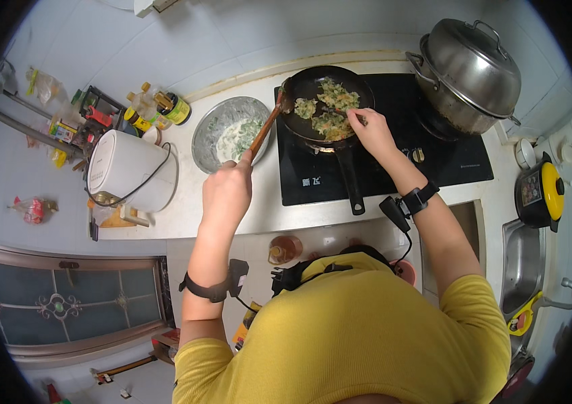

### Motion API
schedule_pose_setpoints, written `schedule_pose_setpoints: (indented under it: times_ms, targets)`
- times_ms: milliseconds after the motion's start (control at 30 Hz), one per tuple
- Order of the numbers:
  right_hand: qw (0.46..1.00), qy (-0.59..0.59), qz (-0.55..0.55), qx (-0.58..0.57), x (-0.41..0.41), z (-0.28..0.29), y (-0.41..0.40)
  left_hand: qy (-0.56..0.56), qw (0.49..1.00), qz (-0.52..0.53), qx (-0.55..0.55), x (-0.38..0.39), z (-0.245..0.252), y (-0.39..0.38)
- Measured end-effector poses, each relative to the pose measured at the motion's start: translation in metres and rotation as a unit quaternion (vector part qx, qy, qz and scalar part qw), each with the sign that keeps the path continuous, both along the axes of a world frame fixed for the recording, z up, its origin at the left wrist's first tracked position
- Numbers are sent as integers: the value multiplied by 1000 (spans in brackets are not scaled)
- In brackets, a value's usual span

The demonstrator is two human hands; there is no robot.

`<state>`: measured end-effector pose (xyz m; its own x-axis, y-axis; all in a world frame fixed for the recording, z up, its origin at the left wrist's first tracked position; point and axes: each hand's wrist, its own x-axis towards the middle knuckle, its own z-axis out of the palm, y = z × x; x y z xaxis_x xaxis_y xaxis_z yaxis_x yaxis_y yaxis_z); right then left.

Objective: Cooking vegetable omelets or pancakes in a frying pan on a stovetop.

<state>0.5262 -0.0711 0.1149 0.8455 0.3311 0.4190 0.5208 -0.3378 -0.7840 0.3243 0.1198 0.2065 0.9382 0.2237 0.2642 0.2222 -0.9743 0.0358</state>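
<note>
My left hand (227, 191) grips the long handle of a wooden spatula (266, 130), whose head rests at the left rim of a black frying pan (311, 83). Inside the pan lie vegetable fritters: a larger one (339, 95) at the back, a small one (305, 108) at the left, and another (332, 126) at the front. Over the pan's right side, my right hand (373, 132) pinches a thin dark utensil (336, 110) that reaches among the fritters; its exact kind is unclear. Left of the pan stands a metal bowl (202, 139) holding pale batter with green bits (240, 139).
The pan sits on a black cooktop (311, 189), its handle (350, 179) pointing towards me. A lidded steel pot (468, 76) stands at the right. Left are a white appliance (134, 171) with a cord and several bottles and jars (157, 108). A sink (522, 267) lies far right.
</note>
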Motion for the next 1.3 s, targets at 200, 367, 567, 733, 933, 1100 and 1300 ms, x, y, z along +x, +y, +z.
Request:
schedule_pose_setpoints:
  times_ms: [200,367,567,733,933,1100,1300]
  targets:
    - [999,4,11,43,4,-21,8,9,997,-31,-68,7,-21,1]
    - [999,-27,33,28,-10,-1,2,-49,958,20,-281,5,-42,11]
    - [987,-154,47,8,-2,-11,9,-37,958,8,-284,-3,-26,23]
    - [996,-83,25,-5,1,-5,1,-48,989,47,-129,-11,-4,14]
    - [999,-21,4,-26,-8,8,-18,-94,982,4,-163,-10,-11,12]
    - [998,-47,-8,-52,-12,16,-38,-24,988,2,-156,-11,0,10]
    - [997,-27,2,-75,-14,7,-46,74,929,17,-361,-4,0,19]
